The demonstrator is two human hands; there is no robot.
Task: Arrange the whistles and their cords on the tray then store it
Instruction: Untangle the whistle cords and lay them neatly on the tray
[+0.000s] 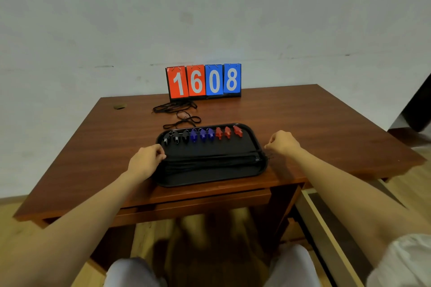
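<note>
Nine whistles are lined up along the far side of the black tray (233,177): three black whistles (176,138), three blue whistles (202,135) and three red whistles (228,132), so that part of the arranging is judged done. A cord bundle (210,161) is laid straight across the tray's near half. Its left end is gripped by the left hand (145,161), whose fingers are curled at the tray's left rim. The right hand (283,143) is held just beyond the right rim with its fingers curled above the cord ends; whether a strand is pinched cannot be told. Loose cords (177,112) are left tangled on the table (314,123) between the tray and the flip scoreboard (205,80), so more cords are to be brought in before storing. The tray is set close to the table's front edge, which leaves little margin toward the person. Bare table is seen on both sides. What looks like an open drawer (326,228) is seen low on the right, and it may be the storage place.
</note>
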